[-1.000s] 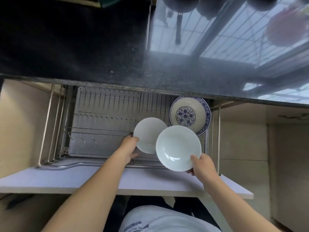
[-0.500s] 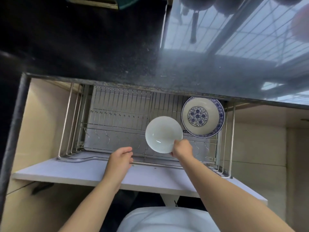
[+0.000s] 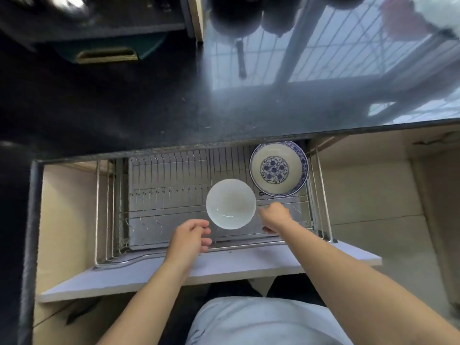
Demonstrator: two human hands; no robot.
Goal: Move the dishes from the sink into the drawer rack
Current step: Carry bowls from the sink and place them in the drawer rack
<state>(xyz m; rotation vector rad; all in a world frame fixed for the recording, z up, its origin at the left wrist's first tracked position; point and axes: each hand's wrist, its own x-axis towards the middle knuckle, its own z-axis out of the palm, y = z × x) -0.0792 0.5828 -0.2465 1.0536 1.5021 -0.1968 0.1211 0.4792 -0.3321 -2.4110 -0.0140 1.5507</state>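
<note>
A plain white bowl (image 3: 231, 204) sits upright in the wire drawer rack (image 3: 169, 188), right of its middle. Behind it to the right, a blue-and-white patterned bowl (image 3: 278, 168) rests in the rack's back right corner. My right hand (image 3: 275, 217) hovers just right of the white bowl, fingers apart and holding nothing. My left hand (image 3: 190, 236) is over the rack's front rail, below and left of the white bowl, with loosely curled fingers and nothing in them. The sink is out of view.
The rack's left half shows bare wire prongs and hooks. The white drawer front (image 3: 224, 267) runs across below my hands. A dark glossy countertop (image 3: 149, 115) overhangs the rack's back. Beige cabinet walls (image 3: 67, 207) flank the drawer.
One second ago each hand held a white bowl. My right hand set its bowl in the rack, then let go and drew to the right. My left hand pulled back towards the front rail.
</note>
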